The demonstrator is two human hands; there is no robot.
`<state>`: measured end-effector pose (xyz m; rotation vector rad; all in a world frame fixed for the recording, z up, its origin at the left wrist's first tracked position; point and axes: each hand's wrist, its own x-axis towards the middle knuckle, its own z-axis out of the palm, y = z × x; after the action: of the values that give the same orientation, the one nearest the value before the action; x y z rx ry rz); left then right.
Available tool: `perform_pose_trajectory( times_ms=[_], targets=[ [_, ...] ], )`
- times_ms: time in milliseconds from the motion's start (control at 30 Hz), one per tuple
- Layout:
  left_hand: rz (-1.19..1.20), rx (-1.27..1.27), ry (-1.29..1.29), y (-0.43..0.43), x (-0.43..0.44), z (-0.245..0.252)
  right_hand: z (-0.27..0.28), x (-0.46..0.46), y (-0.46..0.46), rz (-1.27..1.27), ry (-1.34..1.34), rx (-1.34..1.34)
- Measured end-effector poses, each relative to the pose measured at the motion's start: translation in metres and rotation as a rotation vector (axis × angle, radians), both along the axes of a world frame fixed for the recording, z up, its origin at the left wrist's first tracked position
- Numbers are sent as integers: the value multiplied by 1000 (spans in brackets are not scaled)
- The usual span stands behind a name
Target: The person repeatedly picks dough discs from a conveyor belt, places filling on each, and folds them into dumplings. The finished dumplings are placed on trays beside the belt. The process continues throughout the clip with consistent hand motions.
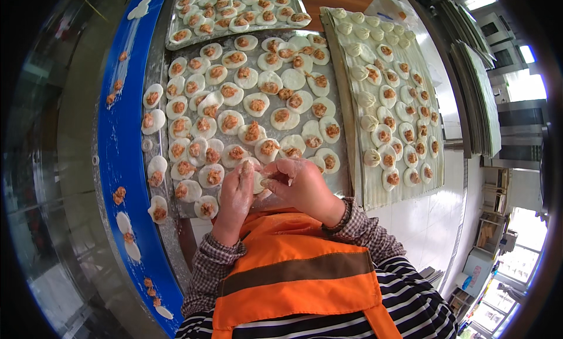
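Note:
Between my two hands, near the front edge of the floured metal table, is a small piece of white dough. My left hand cups it from the left with the thumb up. The fingertips of my right hand pinch its edge from the right. Whether filling sits inside it is hidden by my fingers. Just beyond my hands, flat dough rounds topped with meat filling cover the metal tray. Pleated buns stand along the left and far sides of the cloth-lined board at right, among open filled rounds.
A blue conveyor belt runs along the left, carrying dough pieces and lumps of filling. Another metal tray of filled rounds lies at the far side. Stacked boards stand at far right, above a tiled floor.

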<state>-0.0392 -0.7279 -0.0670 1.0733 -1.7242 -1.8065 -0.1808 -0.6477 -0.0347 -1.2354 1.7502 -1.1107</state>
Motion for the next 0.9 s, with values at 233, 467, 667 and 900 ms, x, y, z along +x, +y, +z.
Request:
perform_pose_trajectory(
  times_ms=[233, 467, 667, 900],
  targets=[
    [13, -103, 92, 1, -4, -3, 1, -5, -1, 92, 361, -383],
    [82, -175, 264, 4, -26, 7, 4, -19, 5, 28, 130, -53],
    [20, 57, 121, -5, -44, 5, 8, -32, 0, 42, 475, -323],
    [-16, 370, 207, -28, -104, 0, 25, -81, -7, -17, 458, -37]
  ],
)
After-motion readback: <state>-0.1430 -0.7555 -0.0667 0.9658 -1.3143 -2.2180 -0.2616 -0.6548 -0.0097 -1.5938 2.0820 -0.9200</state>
